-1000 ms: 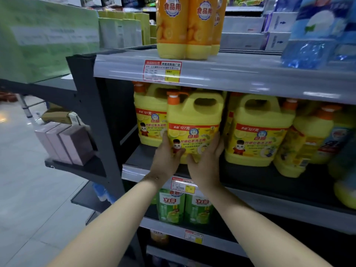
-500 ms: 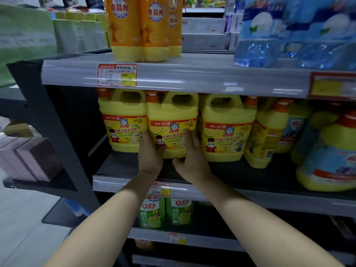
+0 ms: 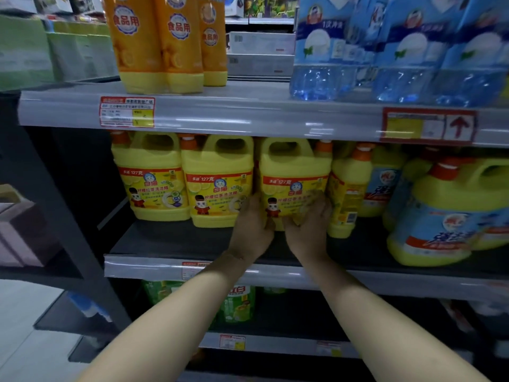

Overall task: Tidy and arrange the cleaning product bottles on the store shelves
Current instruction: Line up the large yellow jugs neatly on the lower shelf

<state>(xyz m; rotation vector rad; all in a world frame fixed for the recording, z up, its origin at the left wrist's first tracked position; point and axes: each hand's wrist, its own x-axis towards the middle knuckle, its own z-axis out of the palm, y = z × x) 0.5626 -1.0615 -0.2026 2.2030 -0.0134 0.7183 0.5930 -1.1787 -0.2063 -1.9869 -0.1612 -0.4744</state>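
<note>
Three yellow detergent jugs with handles and orange caps stand in a row on the middle shelf (image 3: 170, 238): a left jug (image 3: 150, 177), a middle jug (image 3: 217, 180) and a right jug (image 3: 293, 172). My left hand (image 3: 252, 227) presses the lower left side of the right jug. My right hand (image 3: 309, 224) clasps its lower right side, so both hands grip that jug near its base. It stands upright, close to the middle jug.
A slim yellow bottle (image 3: 345, 188) stands right of the gripped jug, then yellow-and-blue jugs (image 3: 446, 213). Orange bottles (image 3: 154, 42) and blue bottle packs (image 3: 399, 48) fill the upper shelf. Green bottles (image 3: 239, 304) sit on the shelf below. A dark upright post (image 3: 55, 205) is at left.
Both hands let go of the middle jug and moved right onto the right jug. The view has shifted right and closer to the shelf.
</note>
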